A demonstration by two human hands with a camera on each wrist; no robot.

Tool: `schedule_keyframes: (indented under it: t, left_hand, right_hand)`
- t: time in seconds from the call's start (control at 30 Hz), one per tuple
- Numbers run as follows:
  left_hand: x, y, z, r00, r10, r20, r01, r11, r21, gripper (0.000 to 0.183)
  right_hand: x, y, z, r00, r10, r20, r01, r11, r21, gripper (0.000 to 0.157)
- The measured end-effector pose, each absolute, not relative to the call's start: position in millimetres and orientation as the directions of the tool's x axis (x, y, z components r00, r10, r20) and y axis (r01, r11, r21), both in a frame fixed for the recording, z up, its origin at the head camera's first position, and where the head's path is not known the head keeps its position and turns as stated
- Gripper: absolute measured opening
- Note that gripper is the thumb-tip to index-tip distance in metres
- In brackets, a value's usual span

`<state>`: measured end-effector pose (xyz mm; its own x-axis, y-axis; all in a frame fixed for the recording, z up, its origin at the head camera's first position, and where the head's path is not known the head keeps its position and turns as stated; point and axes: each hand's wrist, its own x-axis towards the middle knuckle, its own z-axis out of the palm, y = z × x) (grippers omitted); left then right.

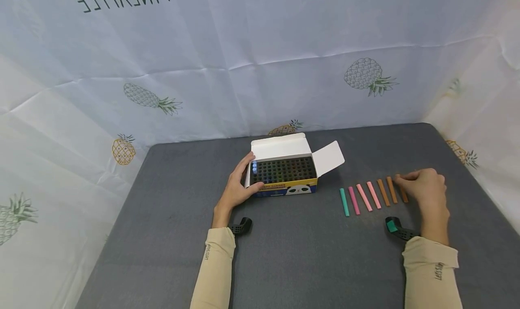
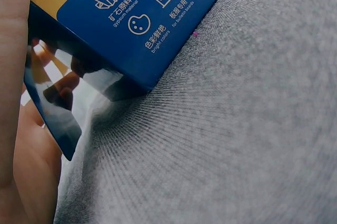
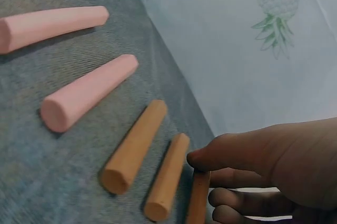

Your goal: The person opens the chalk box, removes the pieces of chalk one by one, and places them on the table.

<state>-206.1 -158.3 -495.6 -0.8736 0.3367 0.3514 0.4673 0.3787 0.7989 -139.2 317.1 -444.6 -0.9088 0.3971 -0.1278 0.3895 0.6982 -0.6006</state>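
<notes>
In the right hand (image 1: 427, 189), a likely breakable brown chalk stick (image 3: 198, 199) is held, best pinched midway; in the left hand (image 1: 236, 184), a blue-yellow cardboard box (image 1: 278, 190).

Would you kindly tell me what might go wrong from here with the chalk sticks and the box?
The right hand pinches the rightmost brown stick close beside the next brown stick, so it might knock that neighbour askew. The left hand holds the open box at its left end; a careless tug could tip it and disturb the blue sticks inside.
</notes>
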Motion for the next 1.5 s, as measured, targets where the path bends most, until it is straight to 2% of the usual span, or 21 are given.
schedule_keyframes:
  t: [0.17,0.37,0.6,0.73,0.83,1.0,1.33,1.5]
  left_hand:
    - [-206,-158,-495,-0.873,0.338,0.352,0.469,0.382,0.797,0.092]
    - [-205,-159,-494,-0.869,0.346,0.355,0.471,0.354,0.808,0.084]
    - [-205,-156,-492,-0.876,0.338,0.345,0.458,0.356,0.814,0.085]
    - [-197,-152,-479,-0.882,0.338,0.329,0.443,0.358,0.822,0.083]
    - [-189,-150,-465,-0.884,0.342,0.320,0.436,0.353,0.828,0.081]
    - [-184,-149,-456,-0.884,0.341,0.320,0.434,0.344,0.832,0.080]
    - [-184,-149,-457,-0.886,0.341,0.313,0.428,0.344,0.836,0.080]
    - [-184,-148,-457,-0.888,0.342,0.307,0.424,0.353,0.834,0.079]
  right_hand:
    - [-140,314,-447,-0.886,0.435,-0.160,0.435,0.661,-0.611,0.047]
    - [-140,312,-447,-0.859,0.469,-0.205,0.482,0.606,-0.633,0.050]
    - [-139,311,-445,-0.850,0.476,-0.227,0.499,0.586,-0.638,0.052]
    - [-138,311,-442,-0.852,0.476,-0.220,0.492,0.579,-0.650,0.052]
    - [-137,310,-439,-0.867,0.473,-0.156,0.442,0.586,-0.679,0.051]
    - [-136,305,-430,-0.887,0.457,0.074,0.255,0.615,-0.747,0.045]
    - [-138,288,-409,-0.783,0.483,0.391,-0.026,0.604,-0.797,0.034]
    - [-138,278,-401,-0.756,0.458,0.468,-0.153,0.572,-0.806,0.028]
